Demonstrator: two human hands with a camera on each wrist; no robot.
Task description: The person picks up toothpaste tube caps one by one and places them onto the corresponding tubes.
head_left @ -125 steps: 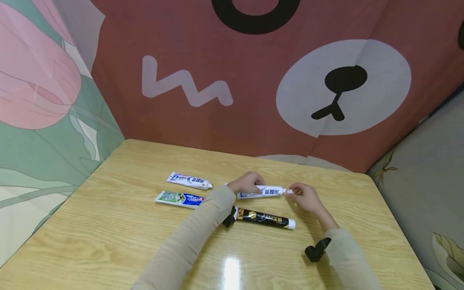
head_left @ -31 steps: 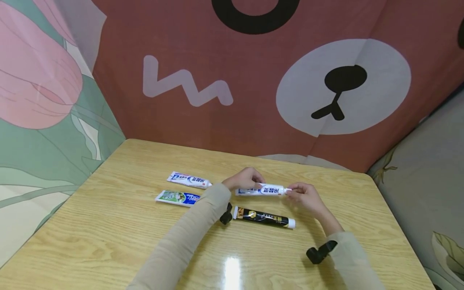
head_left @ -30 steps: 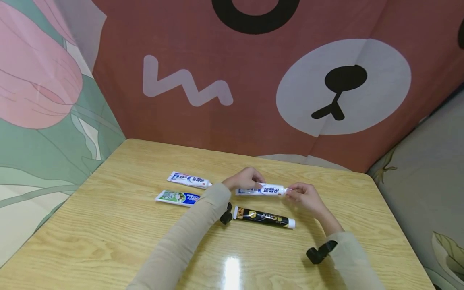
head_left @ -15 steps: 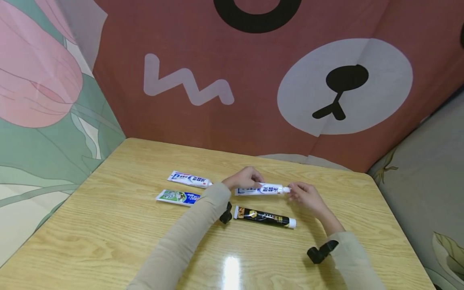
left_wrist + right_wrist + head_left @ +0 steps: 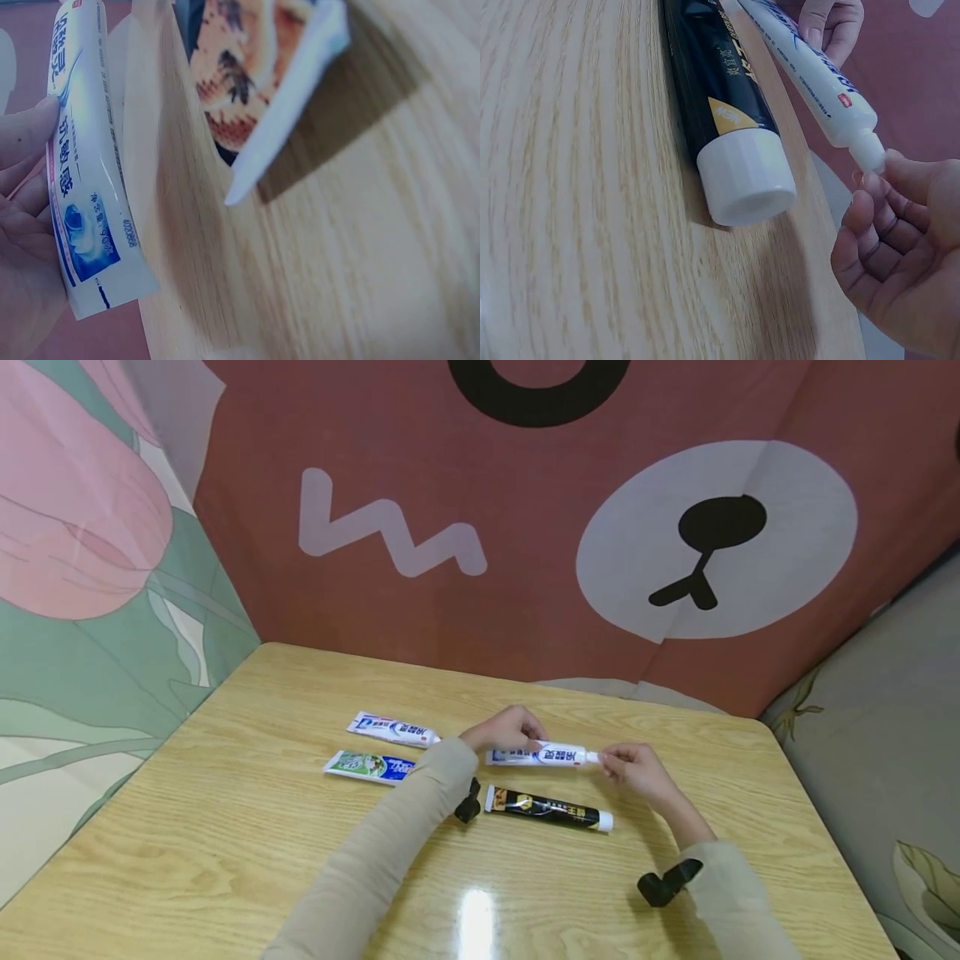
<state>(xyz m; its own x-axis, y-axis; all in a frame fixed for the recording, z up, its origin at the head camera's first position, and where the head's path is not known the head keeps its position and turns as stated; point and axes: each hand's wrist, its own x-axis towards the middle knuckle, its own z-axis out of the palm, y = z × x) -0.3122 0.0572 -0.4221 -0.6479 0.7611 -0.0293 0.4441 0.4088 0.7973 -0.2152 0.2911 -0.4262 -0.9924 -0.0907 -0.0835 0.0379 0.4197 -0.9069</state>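
Observation:
A white and blue toothpaste tube (image 5: 564,754) is held up at the far middle of the table. My left hand (image 5: 506,729) grips its body, the thumb lying on the printed side in the left wrist view. At its right end, the thumb and fingertips of my right hand (image 5: 636,768) pinch the small white cap (image 5: 868,153), which sits on the tube's neck. Nearer me lies a black toothpaste tube (image 5: 547,808) with a wide white cap. My left sleeve hides part of a green and blue toothpaste tube (image 5: 371,767).
Another white and blue toothpaste tube (image 5: 393,728) lies on the left, behind the green and blue one. All rest on a wooden table (image 5: 225,827). A brown printed cloth (image 5: 525,627) stands along the far edge.
About four seconds ago the neck showed between the tube and the cap in my right fingers; now the cap sits against the tube. My right fingers have shifted slightly around the cap.

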